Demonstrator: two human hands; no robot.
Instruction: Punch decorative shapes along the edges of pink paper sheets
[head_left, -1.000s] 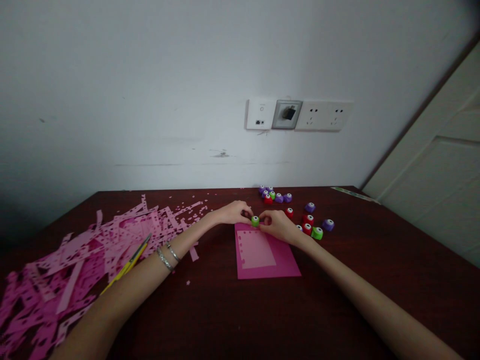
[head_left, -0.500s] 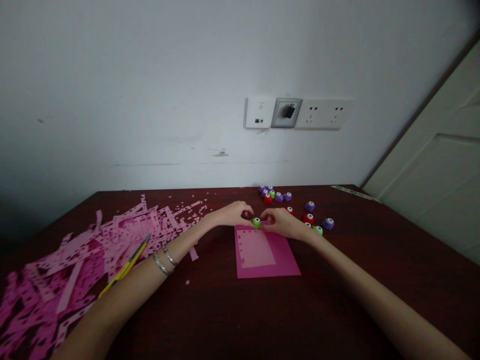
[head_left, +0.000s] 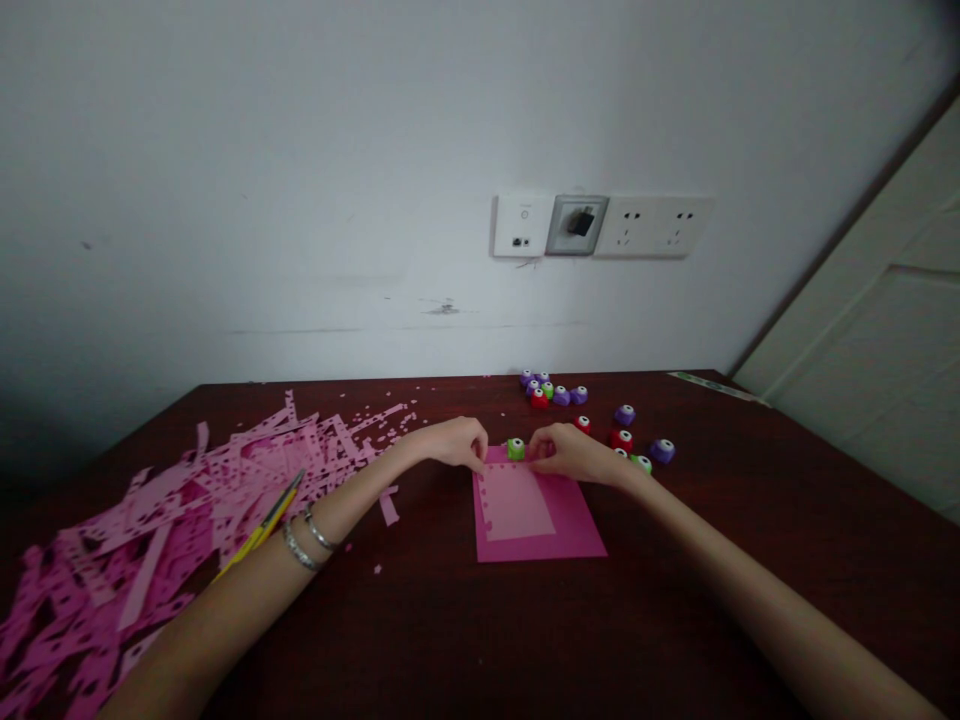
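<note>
The left hand (head_left: 456, 441) has moved from beside the green punch (head_left: 516, 450) to the pink card (head_left: 574, 528), perhaps steadying its corner; the punch sits at the card's edge towards the table's back edge, beside the right hand (head_left: 570, 453); whether fingers clamp, I cannot tell.

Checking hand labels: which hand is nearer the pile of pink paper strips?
Left. The left hand is right of the pile, at the far left corner of the dark pink sheet; the right hand is farther right, past the green punch.
</note>
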